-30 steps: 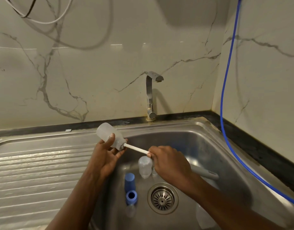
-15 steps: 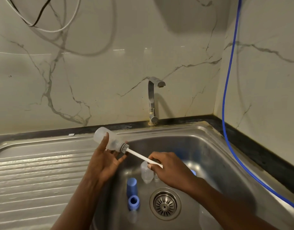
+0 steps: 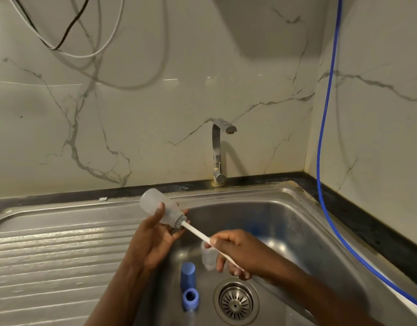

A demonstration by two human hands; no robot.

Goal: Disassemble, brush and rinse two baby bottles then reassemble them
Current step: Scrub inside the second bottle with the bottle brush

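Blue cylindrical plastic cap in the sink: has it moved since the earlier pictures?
No. The blue cylindrical plastic cap still sits just left of the round metal drain strainer, as before.

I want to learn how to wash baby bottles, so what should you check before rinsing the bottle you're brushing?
1. Left hand holds the bottle: ok, thumb and fingers curl round it.
2. Right hand holds the brush handle: ok, fingers curl round it.
3. Brush head at the bottle's mouth: ok, bristles show there.
4. Water running from the tap: not ok, none visible.
5. Bottle clean inside: cannot tell.
6. Other parts in the sink: ok, the blue cap, blue ring and second bottle lie near the drain.
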